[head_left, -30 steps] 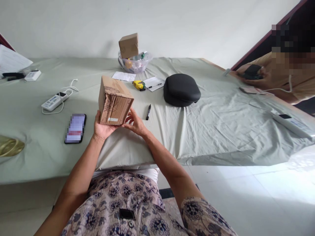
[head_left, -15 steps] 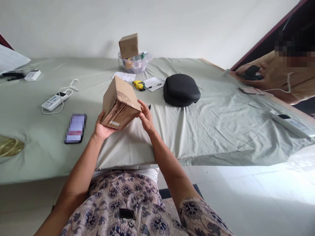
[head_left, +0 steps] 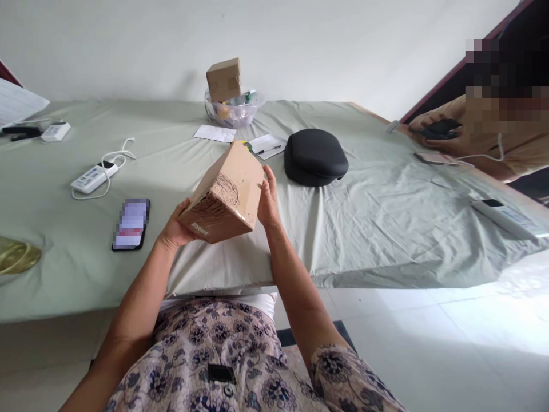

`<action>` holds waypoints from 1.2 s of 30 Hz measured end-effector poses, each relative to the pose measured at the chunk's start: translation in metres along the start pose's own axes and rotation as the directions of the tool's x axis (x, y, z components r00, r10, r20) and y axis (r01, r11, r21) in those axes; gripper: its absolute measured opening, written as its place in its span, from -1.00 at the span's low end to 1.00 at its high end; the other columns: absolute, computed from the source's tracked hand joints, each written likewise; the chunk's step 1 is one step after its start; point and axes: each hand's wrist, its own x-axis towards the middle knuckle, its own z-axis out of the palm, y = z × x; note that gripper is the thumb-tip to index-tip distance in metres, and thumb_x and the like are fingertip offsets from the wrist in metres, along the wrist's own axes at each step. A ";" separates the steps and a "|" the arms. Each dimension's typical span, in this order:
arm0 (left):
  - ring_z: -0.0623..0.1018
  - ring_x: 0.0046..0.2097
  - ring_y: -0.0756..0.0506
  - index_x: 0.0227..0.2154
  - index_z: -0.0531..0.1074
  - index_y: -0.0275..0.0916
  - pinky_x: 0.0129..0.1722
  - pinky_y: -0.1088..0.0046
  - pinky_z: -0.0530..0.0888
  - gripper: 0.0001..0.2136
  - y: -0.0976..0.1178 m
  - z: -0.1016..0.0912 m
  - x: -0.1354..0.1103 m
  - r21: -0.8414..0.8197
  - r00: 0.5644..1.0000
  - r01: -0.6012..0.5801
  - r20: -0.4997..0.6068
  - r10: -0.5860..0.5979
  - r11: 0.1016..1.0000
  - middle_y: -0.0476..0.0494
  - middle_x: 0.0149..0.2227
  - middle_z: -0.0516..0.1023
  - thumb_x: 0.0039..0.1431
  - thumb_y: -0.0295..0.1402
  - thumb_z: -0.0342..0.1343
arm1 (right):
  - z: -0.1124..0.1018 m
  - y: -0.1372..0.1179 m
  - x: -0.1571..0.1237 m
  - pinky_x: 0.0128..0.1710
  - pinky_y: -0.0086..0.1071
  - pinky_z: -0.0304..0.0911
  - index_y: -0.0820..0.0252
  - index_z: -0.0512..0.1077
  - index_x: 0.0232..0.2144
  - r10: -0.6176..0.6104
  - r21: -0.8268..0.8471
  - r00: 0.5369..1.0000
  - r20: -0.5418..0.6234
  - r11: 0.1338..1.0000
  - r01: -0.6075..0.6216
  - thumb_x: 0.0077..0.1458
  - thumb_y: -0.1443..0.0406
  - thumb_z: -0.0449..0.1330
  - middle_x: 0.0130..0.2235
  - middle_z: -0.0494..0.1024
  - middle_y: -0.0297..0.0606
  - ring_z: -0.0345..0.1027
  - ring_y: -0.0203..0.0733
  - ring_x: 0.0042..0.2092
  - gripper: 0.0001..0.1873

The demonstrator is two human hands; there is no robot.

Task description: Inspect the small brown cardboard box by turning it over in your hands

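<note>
A brown cardboard box is held tilted above the cloth-covered table, with dark scribbles across its near edge and a small printed mark low on one face. My left hand grips its left lower corner, the fingers partly hidden beneath it. On the opposite side, my right hand is closed against the box's right face, fingers pointing up. Just behind the box, a yellow tape measure is mostly covered by it. A black zip case sits to the right of my right hand.
At the back, a clear plastic bowl carries a second cardboard box. White papers and a pen lie before it. Leftward are a phone and a power strip with a cable. Another person's hands hold a dark object at right.
The box has turned and shifted right and nearer in my hands, now covering most of the tape measure. My right hand has moved right and up along its side.
</note>
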 end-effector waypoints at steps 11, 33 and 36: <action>0.57 0.22 -0.42 0.23 0.45 -0.22 0.12 -0.04 0.57 -0.29 0.001 0.010 0.003 0.021 0.978 -0.179 -0.104 0.181 0.984 -0.32 0.11 0.64 0.32 0.25 -0.09 | -0.005 0.009 0.006 -0.24 -0.39 0.39 0.02 0.33 -0.20 0.171 0.053 0.962 -0.212 0.985 -0.163 0.02 -0.37 0.17 -0.25 0.53 -0.37 0.47 -0.27 -0.23 -0.33; 0.70 -0.01 -0.22 -0.01 0.59 -0.05 -0.26 0.25 0.68 -0.42 0.012 0.007 0.013 -0.009 0.852 -0.408 -0.363 0.377 0.913 -0.14 -0.06 0.73 0.39 0.21 -0.20 | 0.009 0.005 -0.005 -0.10 -0.33 0.34 0.01 0.60 -0.15 0.124 0.095 0.990 -0.066 0.988 -0.118 0.00 -0.19 0.35 -0.17 0.65 -0.32 0.45 -0.22 -0.15 -0.46; 0.71 -0.24 -0.16 -0.14 0.59 -0.08 -0.48 0.34 0.63 -0.50 0.013 0.006 0.014 0.008 0.808 -0.364 -0.494 0.320 0.931 -0.10 -0.23 0.72 0.39 0.16 -0.10 | 0.010 0.002 -0.007 -0.01 -0.26 0.34 0.00 0.58 -0.09 0.079 0.043 0.996 -0.031 0.996 -0.077 -0.03 -0.19 0.38 -0.16 0.65 -0.29 0.46 -0.17 -0.11 -0.42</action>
